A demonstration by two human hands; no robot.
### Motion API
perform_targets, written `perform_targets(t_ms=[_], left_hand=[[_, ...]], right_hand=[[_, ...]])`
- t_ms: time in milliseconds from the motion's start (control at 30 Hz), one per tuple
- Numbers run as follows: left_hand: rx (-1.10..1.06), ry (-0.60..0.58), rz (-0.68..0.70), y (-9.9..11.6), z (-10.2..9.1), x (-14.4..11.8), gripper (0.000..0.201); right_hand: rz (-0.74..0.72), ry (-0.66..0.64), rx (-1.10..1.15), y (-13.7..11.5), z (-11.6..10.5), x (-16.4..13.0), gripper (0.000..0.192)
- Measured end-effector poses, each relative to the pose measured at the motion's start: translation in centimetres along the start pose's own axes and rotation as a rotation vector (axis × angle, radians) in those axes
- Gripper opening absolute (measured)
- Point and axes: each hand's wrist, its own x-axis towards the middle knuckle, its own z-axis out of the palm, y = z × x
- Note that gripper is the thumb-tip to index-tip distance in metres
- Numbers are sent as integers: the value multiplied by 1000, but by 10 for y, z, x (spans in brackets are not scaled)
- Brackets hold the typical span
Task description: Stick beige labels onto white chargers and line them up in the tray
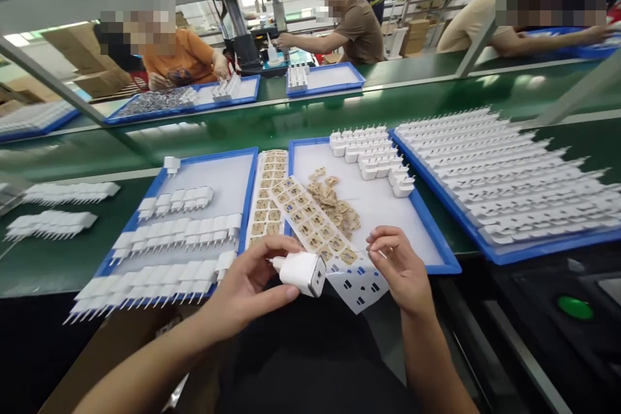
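1. Left hand (pixel 252 288) — wrapped around a white charger plug (pixel 301 272), thumb under, fingers over, the port face turned right toward the sticker sheet. Judged: keep that face level and steady so a label can land square on it.
2. Sticker sheet (pixel 315 220) — long strip of tan labels running from the middle tray down to the hands; its near end is peeled to bare backing with dark port marks. It lies just beside the plug.
3. Right hand (pixel 400 268) — fingertips pinched together at the sheet's edge; whether a label is between them, cannot tell. Judged: lift by a corner only, avoid creasing.
4. Left blue tray (pixel 250 171) — rows of white plugs lying prongs out, well filled.
5. Middle blue tray (pixel 436 252) — loose tan scraps and a cluster of plugs at the far end.
6. Right blue tray (pixel 485 252) — packed with plugs.
7. Surface — green conveyor belt (pixel 301 119); beyond it three other people at similar trays, cartons behind, bright factory lighting.
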Motion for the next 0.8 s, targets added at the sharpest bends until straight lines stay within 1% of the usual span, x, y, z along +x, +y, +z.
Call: perform_targets(t_ms=[100, 167, 200, 267, 333, 400, 500, 533, 600, 700, 800], left_hand=[[-129, 104, -50, -33, 6, -17, 37], [-196, 126, -65, -54, 11, -21, 38], [-206, 122, -65, -62, 14, -23, 37], [-151, 126, -39, -73, 18, -25, 35], [-11, 156, 10, -78, 20, -27, 36], [154, 174, 78, -82, 21, -28, 41], [318, 171, 159, -86, 20, -28, 52], [338, 178, 170, -88, 20, -28, 54], [349, 201, 177, -90, 19, -27, 51], [375, 212, 232, -90, 19, -26, 42], [408, 219, 321, -86, 19, -24, 41]], right_hand=[[-34, -207, 171, -24, 24, -6, 5], [-13, -331, 254, -36, 41, -11, 6], [10, -359, 267, -40, 49, -13, 5], [59, -346, 257, -43, 62, -16, 3], [101, -285, 235, -40, 71, -17, 3], [142, -256, 216, -35, 76, -18, 5], [201, -285, 214, -29, 79, -19, 7], [219, -302, 220, -28, 79, -19, 8], [242, -316, 221, -27, 79, -19, 9], [234, -274, 182, -26, 79, -15, 7], [217, -241, 146, -26, 80, -11, 2]])
